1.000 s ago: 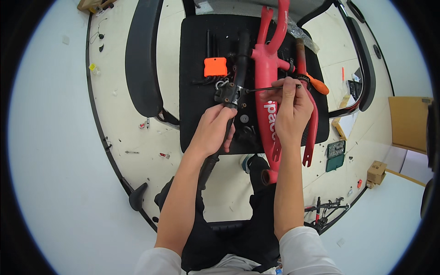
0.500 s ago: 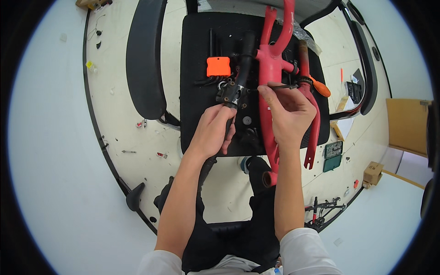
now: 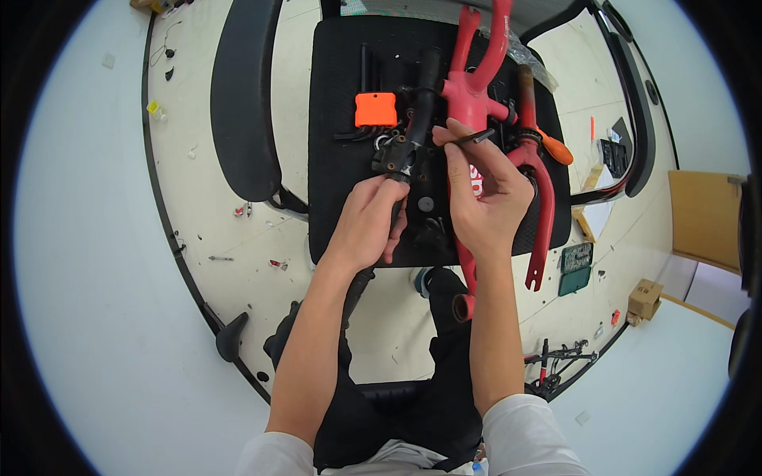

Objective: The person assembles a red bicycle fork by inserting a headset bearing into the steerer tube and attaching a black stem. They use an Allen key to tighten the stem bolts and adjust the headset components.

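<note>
My left hand (image 3: 367, 218) is closed around a black handlebar (image 3: 426, 103), just below its stem clamp (image 3: 394, 156). Between the thumb and fingers of my right hand (image 3: 492, 198) is a black hex key (image 3: 479, 137), apart from the clamp on its right side. Under that hand lies a pinkish-red bicycle frame (image 3: 468, 101), partly hidden by it. A red fork (image 3: 545, 218) rests to the right of the frame. Left of the handlebar is an orange hex-key holder (image 3: 375, 109) with several black keys.
Everything lies on a black chair seat (image 3: 333, 182) between two armrests (image 3: 248, 103). A round washer (image 3: 426, 204) and an orange handle (image 3: 556, 147) are on it. On the floor are a green case (image 3: 575, 283), a saddle (image 3: 231, 337) and a cardboard box (image 3: 644, 298).
My right hand has moved slightly left and turned, and the hex key now slants differently, with its end nearer the fingers. The left hand keeps its hold on the handlebar.
</note>
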Motion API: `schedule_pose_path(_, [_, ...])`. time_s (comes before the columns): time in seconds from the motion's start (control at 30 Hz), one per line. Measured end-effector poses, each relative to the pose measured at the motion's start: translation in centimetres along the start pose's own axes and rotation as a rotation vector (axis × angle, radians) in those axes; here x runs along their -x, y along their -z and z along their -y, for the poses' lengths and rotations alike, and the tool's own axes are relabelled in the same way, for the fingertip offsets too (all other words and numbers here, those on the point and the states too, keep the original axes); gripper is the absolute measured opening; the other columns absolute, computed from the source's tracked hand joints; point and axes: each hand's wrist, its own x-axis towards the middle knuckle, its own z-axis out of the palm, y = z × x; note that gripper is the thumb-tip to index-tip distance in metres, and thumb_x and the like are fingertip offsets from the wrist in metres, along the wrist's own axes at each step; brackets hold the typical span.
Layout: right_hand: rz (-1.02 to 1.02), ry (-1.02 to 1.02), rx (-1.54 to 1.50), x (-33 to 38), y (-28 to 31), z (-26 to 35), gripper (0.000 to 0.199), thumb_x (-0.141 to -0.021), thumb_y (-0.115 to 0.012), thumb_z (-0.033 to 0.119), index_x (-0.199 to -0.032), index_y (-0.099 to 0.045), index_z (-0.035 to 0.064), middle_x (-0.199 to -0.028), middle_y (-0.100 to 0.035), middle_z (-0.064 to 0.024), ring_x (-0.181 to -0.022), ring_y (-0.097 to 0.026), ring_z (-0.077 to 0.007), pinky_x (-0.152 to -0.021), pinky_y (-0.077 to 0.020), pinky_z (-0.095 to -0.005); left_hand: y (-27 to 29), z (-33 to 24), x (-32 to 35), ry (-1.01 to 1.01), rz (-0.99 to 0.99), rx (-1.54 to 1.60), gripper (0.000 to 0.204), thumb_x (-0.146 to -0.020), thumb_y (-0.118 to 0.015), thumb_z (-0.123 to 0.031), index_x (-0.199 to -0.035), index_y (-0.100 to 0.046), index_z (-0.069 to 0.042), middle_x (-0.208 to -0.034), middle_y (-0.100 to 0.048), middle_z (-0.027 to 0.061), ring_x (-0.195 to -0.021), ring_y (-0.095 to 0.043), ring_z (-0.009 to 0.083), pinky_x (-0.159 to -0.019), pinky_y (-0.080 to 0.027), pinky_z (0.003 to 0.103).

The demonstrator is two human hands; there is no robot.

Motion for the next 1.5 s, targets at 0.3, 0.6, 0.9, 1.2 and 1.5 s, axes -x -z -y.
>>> schedule_pose_path(0.3, [0.038, -0.128, 0.102, 0.2, 0.6, -0.8, 0.014, -0.084, -0.072, -0.002, -0.097, -0.073, -0.0051, -0.092, -0.076, -0.0116, -0.088, -0.074, -0.0163, -0.082, -0.0546, -0.0267, -0.1, 0.2, 0.0, -0.001, -0.007, 0.005, 0.03, -0.094, -0.048, -0.032, -0.085, -0.051, -0.004, -0.057, -0.05, 0.0058, -0.039, -0.045, 0.0132, -0.036, -0.039, 0.028])
schedule_pose_path(0.6, [0.033, -0.099, 0.032, 0.0, 0.0, -0.3, 0.012, -0.086, -0.068, -0.002, -0.098, -0.07, -0.0039, -0.088, -0.076, -0.0106, -0.085, -0.073, -0.0156, -0.082, -0.0546, -0.027, 0.0, 0.2, -0.1, -0.014, 0.007, 0.007, 0.03, -0.094, -0.048, -0.033, -0.085, -0.051, -0.004, -0.057, -0.05, 0.0056, -0.039, -0.044, 0.0133, -0.036, -0.039, 0.028])
schedule_pose_path(0.9, [0.046, -0.089, 0.268, 0.1, 0.6, -0.2, 0.011, -0.087, -0.072, 0.005, -0.096, -0.072, -0.0019, -0.084, -0.074, -0.0137, -0.076, -0.074, -0.0206, -0.069, -0.0543, -0.0283, 0.0, 0.2, 0.0, -0.007, 0.001, -0.003, 0.031, -0.094, -0.048, -0.033, -0.085, -0.051, -0.004, -0.057, -0.05, 0.0052, -0.04, -0.044, 0.0128, -0.036, -0.038, 0.028])
schedule_pose_path(1.2, [0.142, 0.023, 0.218, -0.1, 0.4, 0.3, 0.017, -0.09, -0.062, -0.004, -0.106, -0.069, -0.0018, -0.09, -0.075, -0.0132, -0.082, -0.075, -0.0241, -0.074, -0.0552, -0.0291, -0.1, 0.2, 0.0, -0.007, -0.005, -0.021, 0.031, -0.095, -0.047, -0.033, -0.085, -0.05, -0.004, -0.058, -0.05, 0.0051, -0.04, -0.044, 0.0125, -0.037, -0.038, 0.028])
schedule_pose_path(1.5, [0.11, -0.092, 0.103, -0.3, 0.7, 0.6, 0.016, -0.09, -0.064, -0.003, -0.106, -0.07, -0.0036, -0.093, -0.076, -0.0138, -0.09, -0.075, -0.0184, -0.082, -0.0557, -0.0272, 0.1, 0.1, 0.0, -0.006, 0.004, -0.033, 0.03, -0.095, -0.046, -0.032, -0.085, -0.05, -0.004, -0.057, -0.049, 0.0049, -0.04, -0.044, 0.0123, -0.036, -0.038, 0.027])
